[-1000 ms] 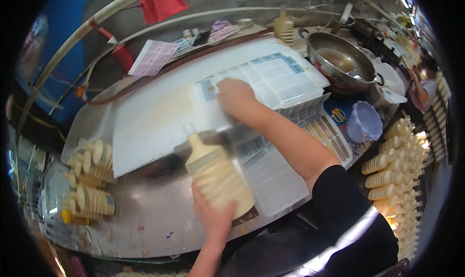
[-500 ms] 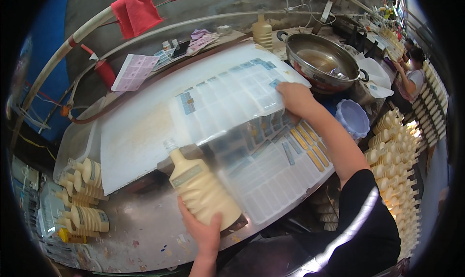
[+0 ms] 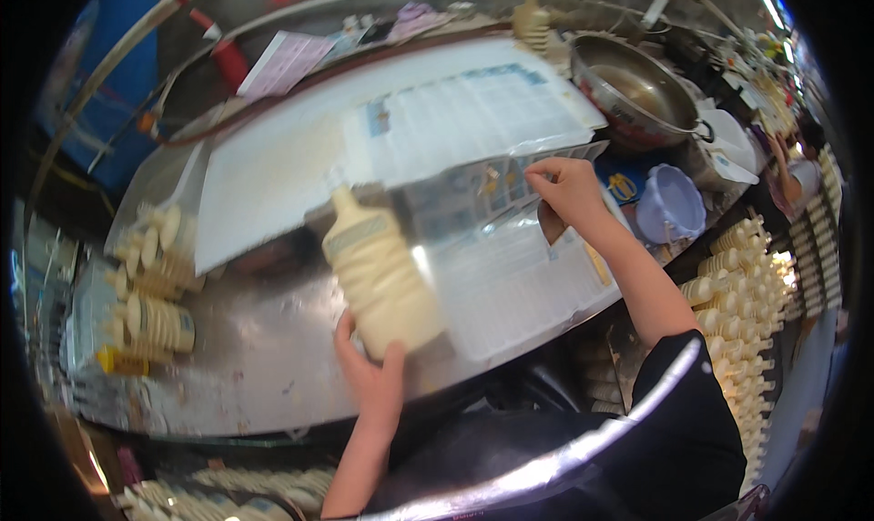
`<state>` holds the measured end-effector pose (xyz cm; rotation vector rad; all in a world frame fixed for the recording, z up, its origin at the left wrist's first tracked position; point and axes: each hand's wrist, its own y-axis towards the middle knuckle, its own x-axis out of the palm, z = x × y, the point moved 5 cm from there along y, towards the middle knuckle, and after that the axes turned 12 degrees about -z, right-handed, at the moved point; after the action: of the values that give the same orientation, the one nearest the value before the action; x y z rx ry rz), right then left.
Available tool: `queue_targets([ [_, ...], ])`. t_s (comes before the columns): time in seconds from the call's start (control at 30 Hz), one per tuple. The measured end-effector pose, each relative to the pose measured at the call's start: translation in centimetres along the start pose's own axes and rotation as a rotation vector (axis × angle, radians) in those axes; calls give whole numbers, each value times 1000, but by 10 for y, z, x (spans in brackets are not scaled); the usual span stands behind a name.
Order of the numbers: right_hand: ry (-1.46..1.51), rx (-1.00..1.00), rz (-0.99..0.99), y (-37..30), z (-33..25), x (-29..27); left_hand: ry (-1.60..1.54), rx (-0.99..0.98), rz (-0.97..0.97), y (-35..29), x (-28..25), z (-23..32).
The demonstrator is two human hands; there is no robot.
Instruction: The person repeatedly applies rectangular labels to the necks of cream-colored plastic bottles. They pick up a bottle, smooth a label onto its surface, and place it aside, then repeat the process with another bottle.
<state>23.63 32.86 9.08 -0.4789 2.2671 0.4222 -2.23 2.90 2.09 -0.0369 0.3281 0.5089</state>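
Note:
A cream, ribbed bottle (image 3: pixel 387 289) with a narrow neck and a grey-blue band near its shoulder lies tilted on the metal table. My left hand (image 3: pixel 373 375) grips its base, thumb on the near side and fingers on the left. Over the right part of the clear plastic sheeting, my right hand (image 3: pixel 572 191) is closed in a pinch. Below its fingers hangs a small dark brown piece (image 3: pixel 550 224), too blurred to name. Strips of labels lie on the white board (image 3: pixel 264 170) behind and on the translucent sheet (image 3: pixel 496 311) under my right hand.
A large two-handled metal pan (image 3: pixel 633 97) stands at the back right, with a lilac plastic basin (image 3: pixel 671 202) nearer. Stacked cream bottles (image 3: pixel 159 316) crowd the table's left end. Many more bottles (image 3: pixel 728 293) stand at right, where another person (image 3: pixel 801 175) sits.
My right hand has left the far label sheet and come nearer, now pinched above the lower sheet. My left hand stays on the bottle. The whole view has shifted.

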Motion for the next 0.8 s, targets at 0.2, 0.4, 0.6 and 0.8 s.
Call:
queue_targets([
  [0.2, 60, -773, -158, -92, -123, 76, -92, 28, -95, -2, -8, 1],
  [0.4, -274, -1095, -200, -124, -163, 101, -521, 6, -157, 11, -10, 9],
  [0.6, -313, -1037, -291, -124, -161, 101, -153, -65, -3, 16, 0, 5],
  [0.8, 115, -416, -351, -119, -125, 99, -380, 2, -26, 13, 2, 0],
])
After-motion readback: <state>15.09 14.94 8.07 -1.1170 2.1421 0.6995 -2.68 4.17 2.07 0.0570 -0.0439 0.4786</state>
